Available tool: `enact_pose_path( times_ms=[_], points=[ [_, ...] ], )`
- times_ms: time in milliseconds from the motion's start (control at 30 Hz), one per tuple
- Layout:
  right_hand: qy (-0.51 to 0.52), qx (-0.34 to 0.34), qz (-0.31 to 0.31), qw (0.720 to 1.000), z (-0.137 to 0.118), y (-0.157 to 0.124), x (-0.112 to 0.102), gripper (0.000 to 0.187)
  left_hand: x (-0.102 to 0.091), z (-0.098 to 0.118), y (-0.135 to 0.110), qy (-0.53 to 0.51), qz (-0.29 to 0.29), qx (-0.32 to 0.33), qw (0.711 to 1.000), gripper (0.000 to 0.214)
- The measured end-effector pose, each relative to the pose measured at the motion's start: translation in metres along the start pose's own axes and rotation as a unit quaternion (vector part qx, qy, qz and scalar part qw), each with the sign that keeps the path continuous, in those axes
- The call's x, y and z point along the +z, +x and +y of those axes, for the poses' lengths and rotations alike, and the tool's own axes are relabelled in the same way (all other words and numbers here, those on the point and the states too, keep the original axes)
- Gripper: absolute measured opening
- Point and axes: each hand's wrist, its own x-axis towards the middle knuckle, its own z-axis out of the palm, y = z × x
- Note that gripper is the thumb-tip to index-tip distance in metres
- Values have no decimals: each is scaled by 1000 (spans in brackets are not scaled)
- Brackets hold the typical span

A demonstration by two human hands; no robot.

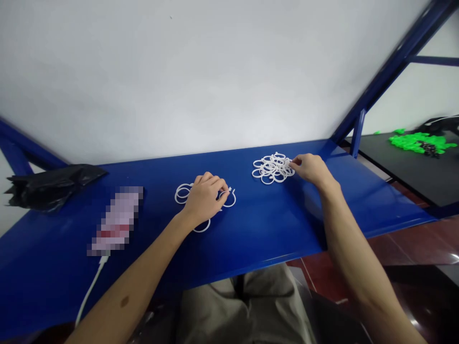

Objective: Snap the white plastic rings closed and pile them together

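Note:
On the blue table, my left hand (pixel 206 196) is palm down over a few loose white rings (pixel 181 193). Its thumb and fingertips close on a thin white ring (pixel 234 200) that has a gap at the top and a small clasp. Part of another ring (pixel 206 226) shows below the wrist; the palm hides the rest. To the right, my right hand (pixel 311 168) pinches a white ring at the right edge of a heap of white rings (pixel 270 172). The fingers partly cover that ring.
A pixelated phone-like object (pixel 118 217) with a white cable (pixel 89 289) lies on the left of the blue table (pixel 251 243). Behind it is a black plastic bag (pixel 57 184). Bright green pieces (pixel 419 142) rest on a dark table at the right. Blue frame bars (pixel 389 64) flank the white wall.

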Motion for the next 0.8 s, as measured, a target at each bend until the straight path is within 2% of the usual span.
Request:
enact_pose_path(
  times_ms=[100, 200, 267, 333, 400, 467, 567, 633, 700, 800],
  points=[
    [2, 20, 19, 1000, -3, -1, -1, 24, -1, 1, 2, 12, 31, -14, 999, 18],
    [16, 10, 72, 997, -12, -4, -1, 23, -2, 3, 3, 19, 50, -26, 998, 22],
    [59, -39, 119, 990, -24, -7, 0, 23, -1, 5, 3, 17, 59, -31, 998, 23],
    [137, -123, 130, 974, -43, -15, 1, 24, 0, 8, 3, 16, 66, -33, 997, 24],
    [224, -216, 85, 946, -65, -28, 5, 26, 1, 10, 3, 18, 75, -33, 996, 25],
    [280, -296, 2, 913, -88, -42, 11, 27, 1, 11, 3, 24, 82, -33, 996, 24],
    [321, -359, -97, 871, -113, -60, 22, 27, 0, 13, 3, 29, 87, -30, 995, 24],
    [331, -363, -111, 864, -120, -65, 28, 23, -1, 14, 3, 13, 83, -15, 996, 24],
    [330, -357, -93, 869, -120, -65, 31, 22, -2, 15, 3, -24, 74, 3, 997, 23],
    [324, -376, -62, 866, -115, -61, 32, 23, -2, 17, 3, -84, 69, -19, 994, 18]
  ],
)
